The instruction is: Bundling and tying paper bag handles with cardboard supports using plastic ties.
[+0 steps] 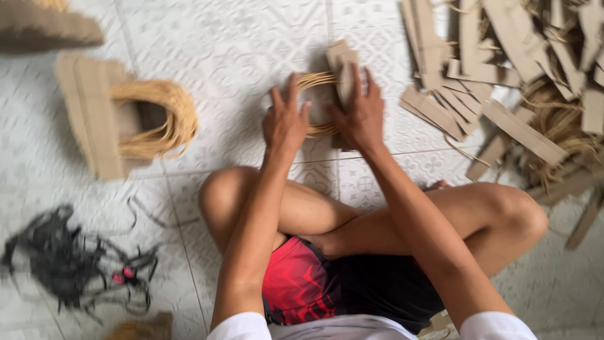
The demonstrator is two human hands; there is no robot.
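Observation:
I sit cross-legged on a tiled floor. My left hand (285, 119) presses on a bundle of thin yellow straw-like strands (316, 80) that loops around a stack of cardboard strips (341, 63). My right hand (362, 112) grips the stack of cardboard strips from the right side, fingers wrapped over it. Both hands hold the same small bundle in front of my knees. The lower part of the bundle is hidden behind my hands.
A finished stack of cardboard with a loop of yellow strands (154, 119) lies at the left. A loose heap of cardboard strips (497, 75) and strands fills the upper right. A tangle of black cords (69, 261) lies at the lower left.

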